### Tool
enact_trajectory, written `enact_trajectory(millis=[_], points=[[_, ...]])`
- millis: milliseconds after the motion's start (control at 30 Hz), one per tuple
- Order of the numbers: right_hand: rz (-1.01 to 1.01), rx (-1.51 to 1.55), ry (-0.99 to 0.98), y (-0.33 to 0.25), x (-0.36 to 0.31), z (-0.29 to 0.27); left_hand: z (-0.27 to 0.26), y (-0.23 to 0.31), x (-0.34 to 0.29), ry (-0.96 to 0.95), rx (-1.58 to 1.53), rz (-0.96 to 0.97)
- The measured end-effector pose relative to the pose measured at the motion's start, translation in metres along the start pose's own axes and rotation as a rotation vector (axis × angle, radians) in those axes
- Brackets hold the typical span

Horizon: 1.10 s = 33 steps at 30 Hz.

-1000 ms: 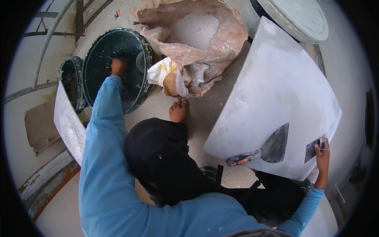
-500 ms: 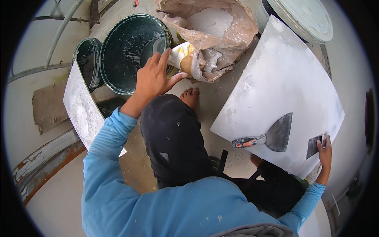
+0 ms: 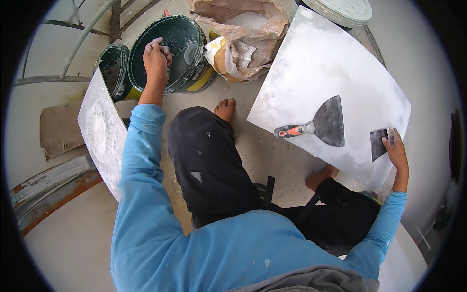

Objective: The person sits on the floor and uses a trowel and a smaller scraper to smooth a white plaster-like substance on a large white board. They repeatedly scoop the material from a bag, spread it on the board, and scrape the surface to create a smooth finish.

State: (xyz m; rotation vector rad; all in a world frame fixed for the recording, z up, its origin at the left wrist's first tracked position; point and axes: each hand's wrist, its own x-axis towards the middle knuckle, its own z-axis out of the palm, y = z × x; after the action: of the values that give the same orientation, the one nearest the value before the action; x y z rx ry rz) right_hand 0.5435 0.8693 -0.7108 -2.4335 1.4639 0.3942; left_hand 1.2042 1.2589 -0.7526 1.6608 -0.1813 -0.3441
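Note:
My left hand point(image 3: 156, 61) is raised over the large dark green bucket point(image 3: 170, 29), its fingers curled closed. Whether anything small sits in those fingers I cannot make out. On the right, my right hand point(image 3: 397, 149) grips a small dark square scraper point(image 3: 379, 144) at the right edge of a white board point(image 3: 316, 63). A wide putty knife point(image 3: 329, 121) with a black and orange handle lies on the same board, left of the scraper. The inside of the bucket is streaked with white, and a round grey thing point(image 3: 190, 53) shows in it.
An open plastic bag of white powder point(image 3: 245, 20) stands right of the bucket. A smaller bucket point(image 3: 113, 68) and a powder-smeared white panel point(image 3: 101, 124) are at the left. Behind the board is a white-lidded pail point(image 3: 340, 10). My bare foot point(image 3: 224, 110) rests on the floor.
My left hand has left the bag's edge, moved left over the bucket and closed its fingers. The board, putty knife and scraper appear farther left and up as the view shifts.

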Motion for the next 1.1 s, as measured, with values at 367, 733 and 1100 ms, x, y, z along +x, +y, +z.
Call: enact_trajectory(millis=[367,733,1100], points=[[-0.705,0.607,0.832,-0.243,-0.13,-0.098,0.144,0.195,-0.244,-1.138,-0.433,0.214],[-0.679,1.031,0.636,-0.256,-0.199,-0.099,0.198,0.203,-0.33,-1.353,-0.411,0.404],[-0.628,1.239,0.585,-0.267,-0.184,-0.079,0.207,0.175,-0.332,-1.179,-0.369,0.53]])
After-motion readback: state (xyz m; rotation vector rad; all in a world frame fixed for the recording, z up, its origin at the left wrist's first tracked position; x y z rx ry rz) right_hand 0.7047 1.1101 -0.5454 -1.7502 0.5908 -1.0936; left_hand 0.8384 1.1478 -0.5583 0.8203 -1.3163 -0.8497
